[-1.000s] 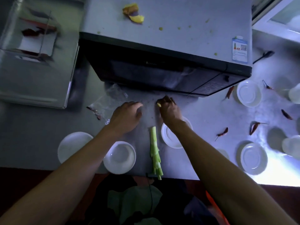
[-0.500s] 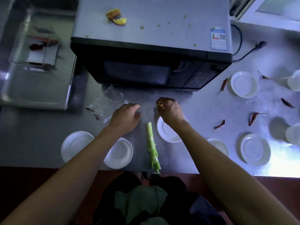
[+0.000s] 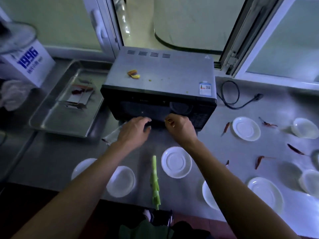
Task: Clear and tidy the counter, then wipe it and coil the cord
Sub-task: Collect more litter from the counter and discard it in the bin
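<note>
Head view looks down on a steel counter with both hands in front of a black microwave. Left hand sits palm down, fingers loosely curled, fingertips at the microwave's lower front edge; cannot tell if it holds anything. Right hand has fingers curled and pinches a small yellow scrap at the fingertips, close to the microwave door. A crumpled clear plastic bag lies just left of the left wrist. Green vegetable stalk lies lengthwise between the forearms, its near end at the counter edge. White saucers are spread around: one between stalk and right forearm, one under the left forearm, another right of the microwave, one more near the front right. Dried red chillies are scattered among the right-side dishes. Yellow food scraps and crumbs sit on the microwave top. Black power cord lies uncoiled, looped on the counter right of the microwave, plug end loose. Metal tray with a clear container sits left; a white box printed 1996 stands behind it.
</note>
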Demonstrator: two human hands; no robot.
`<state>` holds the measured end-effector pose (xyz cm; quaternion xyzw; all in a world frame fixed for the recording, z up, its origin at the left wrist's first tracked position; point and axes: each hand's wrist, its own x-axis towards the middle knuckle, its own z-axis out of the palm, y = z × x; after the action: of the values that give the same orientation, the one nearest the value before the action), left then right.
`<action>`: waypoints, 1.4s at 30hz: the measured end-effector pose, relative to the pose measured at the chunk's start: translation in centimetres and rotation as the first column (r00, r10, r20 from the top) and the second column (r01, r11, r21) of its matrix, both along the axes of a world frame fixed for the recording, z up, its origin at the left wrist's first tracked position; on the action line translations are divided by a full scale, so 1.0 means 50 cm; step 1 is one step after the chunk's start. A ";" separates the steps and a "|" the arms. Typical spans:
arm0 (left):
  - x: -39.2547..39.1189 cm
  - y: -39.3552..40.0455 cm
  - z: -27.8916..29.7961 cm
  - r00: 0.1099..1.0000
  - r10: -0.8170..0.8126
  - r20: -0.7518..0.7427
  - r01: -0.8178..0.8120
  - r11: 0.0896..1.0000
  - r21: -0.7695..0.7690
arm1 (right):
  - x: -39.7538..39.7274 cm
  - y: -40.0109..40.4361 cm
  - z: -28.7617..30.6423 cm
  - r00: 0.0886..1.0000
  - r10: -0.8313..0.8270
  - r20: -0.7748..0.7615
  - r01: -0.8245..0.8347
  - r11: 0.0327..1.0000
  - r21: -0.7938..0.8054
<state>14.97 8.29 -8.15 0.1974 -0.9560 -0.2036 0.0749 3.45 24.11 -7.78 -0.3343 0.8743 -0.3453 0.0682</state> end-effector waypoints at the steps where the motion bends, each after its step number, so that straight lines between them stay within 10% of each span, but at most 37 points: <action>1: 0.001 -0.004 0.013 1.000 0.011 -0.021 -0.012 1.000 -0.018 | -0.004 -0.002 0.015 0.999 0.023 -0.032 -0.023 0.999 -0.024; 12: -0.036 -0.093 0.125 0.968 0.074 -0.239 -0.096 0.992 -0.079 | -0.045 -0.058 0.125 0.977 0.039 -0.209 -0.071 0.986 -0.148; 42: -0.233 -0.314 0.141 0.958 -0.286 0.018 0.274 0.894 -0.355 | -0.088 -0.244 0.123 0.971 -0.159 -0.180 0.141 0.984 -0.105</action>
<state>3.32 -7.42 -1.12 0.0374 -0.9939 -0.0403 0.0959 -0.97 11.90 -1.63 -0.3011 0.8829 -0.3559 -0.0561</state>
